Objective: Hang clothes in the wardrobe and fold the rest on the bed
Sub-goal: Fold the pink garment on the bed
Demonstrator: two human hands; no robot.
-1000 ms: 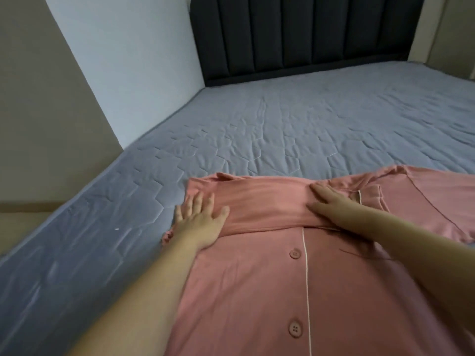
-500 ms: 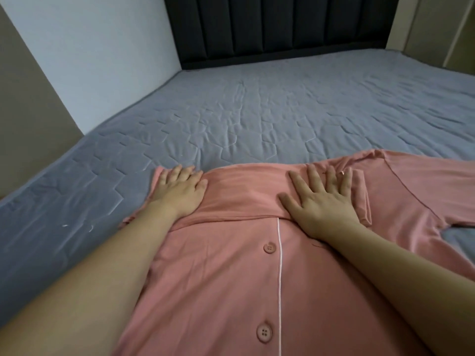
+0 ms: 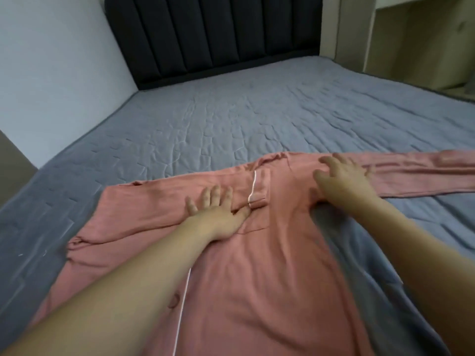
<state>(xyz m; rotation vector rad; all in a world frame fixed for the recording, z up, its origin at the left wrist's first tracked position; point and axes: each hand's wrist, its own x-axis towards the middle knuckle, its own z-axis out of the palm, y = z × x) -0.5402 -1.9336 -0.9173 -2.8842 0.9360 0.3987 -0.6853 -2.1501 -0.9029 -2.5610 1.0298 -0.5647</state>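
Note:
A pink button-front pyjama shirt (image 3: 257, 265) with white piping lies spread on the grey quilted bed (image 3: 231, 119). One sleeve is folded across the chest to the left. The other sleeve (image 3: 416, 173) stretches out to the right. My left hand (image 3: 218, 209) presses flat on the folded part beside the chest pocket, fingers spread. At the right shoulder, my right hand (image 3: 341, 181) rests on the shirt where that sleeve begins, with its fingers spread and slightly bent.
A dark padded headboard (image 3: 213, 34) stands at the far end of the bed. A white wall (image 3: 51, 73) runs along the left side. Beige furniture panels (image 3: 421, 42) stand at the far right. Open mattress lies beyond the shirt.
Both hands have slid to the right across the shirt. My left hand went from the left edge to the pocket, my right hand to the right shoulder. The view swung right, showing the outstretched sleeve.

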